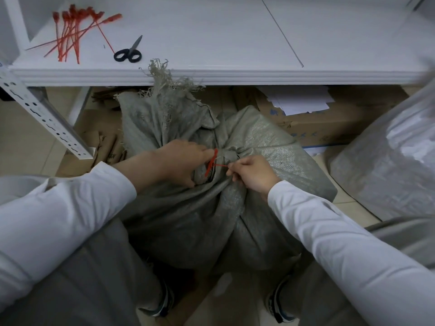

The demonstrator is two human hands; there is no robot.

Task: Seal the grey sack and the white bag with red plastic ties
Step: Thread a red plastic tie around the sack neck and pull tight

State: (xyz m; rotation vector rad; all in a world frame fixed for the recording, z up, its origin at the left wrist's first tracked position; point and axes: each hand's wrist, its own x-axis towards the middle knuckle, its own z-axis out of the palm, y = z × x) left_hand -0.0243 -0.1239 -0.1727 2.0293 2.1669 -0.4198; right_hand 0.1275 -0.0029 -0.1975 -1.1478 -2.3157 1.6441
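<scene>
We cinch the coarse woven grey sack: left hand clamped on its bunched neck, right hand pinching the thin red tie.

A pair of black-handled metal scissors lay closed on the white bench, near its front edge. Under the bench stood a brown cardboard box with blue print, loose white paper sheets piled on it, while flattened brown cardboard lay on the beige tiled floor beside a white perforated metal upright.
</scene>
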